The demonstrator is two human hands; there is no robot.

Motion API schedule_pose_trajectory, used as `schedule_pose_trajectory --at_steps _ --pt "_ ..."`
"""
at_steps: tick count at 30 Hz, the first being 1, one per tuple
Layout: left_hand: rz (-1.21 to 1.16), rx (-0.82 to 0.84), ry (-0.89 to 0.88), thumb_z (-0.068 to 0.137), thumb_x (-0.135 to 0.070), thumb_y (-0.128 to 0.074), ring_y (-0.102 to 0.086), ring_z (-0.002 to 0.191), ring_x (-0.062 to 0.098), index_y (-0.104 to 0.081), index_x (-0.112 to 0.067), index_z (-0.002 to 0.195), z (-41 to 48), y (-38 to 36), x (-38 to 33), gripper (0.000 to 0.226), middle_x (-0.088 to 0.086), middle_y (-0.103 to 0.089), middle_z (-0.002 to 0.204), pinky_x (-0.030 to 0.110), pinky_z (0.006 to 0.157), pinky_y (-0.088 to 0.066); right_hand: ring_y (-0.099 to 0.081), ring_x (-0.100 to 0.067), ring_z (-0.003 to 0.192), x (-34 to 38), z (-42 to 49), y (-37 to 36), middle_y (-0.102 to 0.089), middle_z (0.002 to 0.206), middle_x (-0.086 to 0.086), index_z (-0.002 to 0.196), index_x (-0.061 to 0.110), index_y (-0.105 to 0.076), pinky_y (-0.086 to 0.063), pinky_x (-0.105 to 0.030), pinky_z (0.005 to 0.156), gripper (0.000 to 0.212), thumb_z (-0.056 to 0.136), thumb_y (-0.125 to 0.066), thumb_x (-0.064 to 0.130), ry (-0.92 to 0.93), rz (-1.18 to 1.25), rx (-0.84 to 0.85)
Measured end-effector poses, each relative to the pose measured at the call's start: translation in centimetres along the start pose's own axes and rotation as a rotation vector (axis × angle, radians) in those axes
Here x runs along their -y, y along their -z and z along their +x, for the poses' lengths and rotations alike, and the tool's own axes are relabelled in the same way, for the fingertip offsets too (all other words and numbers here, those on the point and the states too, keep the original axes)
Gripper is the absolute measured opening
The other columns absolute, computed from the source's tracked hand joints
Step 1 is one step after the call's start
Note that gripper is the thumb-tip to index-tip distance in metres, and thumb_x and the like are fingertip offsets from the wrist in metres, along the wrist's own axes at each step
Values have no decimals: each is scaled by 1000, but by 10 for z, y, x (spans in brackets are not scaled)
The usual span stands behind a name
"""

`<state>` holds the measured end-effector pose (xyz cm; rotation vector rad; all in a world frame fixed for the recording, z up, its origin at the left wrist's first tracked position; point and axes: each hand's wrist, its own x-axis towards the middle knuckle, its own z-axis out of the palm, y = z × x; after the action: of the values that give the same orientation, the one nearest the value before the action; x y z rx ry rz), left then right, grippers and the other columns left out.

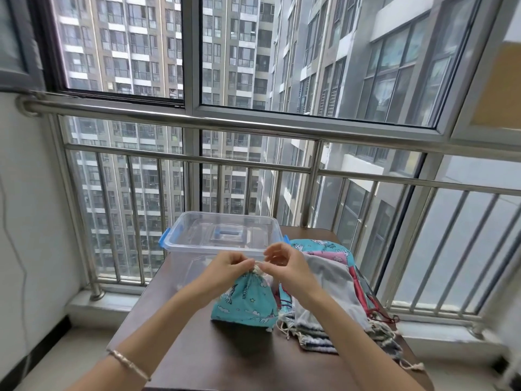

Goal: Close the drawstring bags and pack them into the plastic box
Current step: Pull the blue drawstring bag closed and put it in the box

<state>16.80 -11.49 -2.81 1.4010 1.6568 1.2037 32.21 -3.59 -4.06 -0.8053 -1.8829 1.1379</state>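
both hands (230, 266) (282, 266) — fingers pinching the cord of the teal bag (244, 301).

The box (180, 244) was clear, glossy plastic, smooth-walled, with opaque blue plastic clips (163, 239). The bag (245, 303) was matt teal cloth with a white print, its neck gathered by a cream, rough-twisted cord (258, 268). The pile (327, 286) was soft matt cloth too: grey, pink, teal and striped pieces. The table (225, 356) looked like dark brown wood, smooth with a faint sheen. The railing (253, 124) was polished, mirror-bright metal. The bracelet (128, 364) was shiny silver metal. The wall (36, 207) was matt white.
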Motion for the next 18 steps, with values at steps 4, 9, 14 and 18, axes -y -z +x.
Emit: schedule_pose_trajectory --at_steps 4,9,14,18 --pt "-31 -4 20 93 -28 -59 -62 60 10 -64 -15 74 1 -2 1 24 0 -66 68 18 53 -45 -52 -6 68 0 0 -4 -59 81 4 76 19 -69 -48 -26 65 20 77 -74 39 224 -323 12" --pt "83 38 -31 91 -28 -61 -64 66 5 -69 -14 86 6 6 6 17 -4 -69 74 16 58 -45 -50 -6 67 -10 1 2 -57 78 0 73 15 -67 -46 -23 62 18 83 -73 29 243 -381 14" --pt "422 -29 -159 90 -26 -62 -52 66 12 -61 -27 76 11 23 23 14 -5 -60 73 28 65 -46 -50 -7 66 -18 -2 11 -57 79 0 71 14 -65 -45 -19 62 19 83 -74 26 224 -396 66" --pt "465 -96 -159 93 -27 -56 -58 76 13 -56 -28 80 7 24 31 14 -6 -63 81 31 72 -50 -50 -7 64 -17 -3 18 -58 80 -5 71 9 -67 -43 -15 61 20 82 -75 23 214 -380 60"
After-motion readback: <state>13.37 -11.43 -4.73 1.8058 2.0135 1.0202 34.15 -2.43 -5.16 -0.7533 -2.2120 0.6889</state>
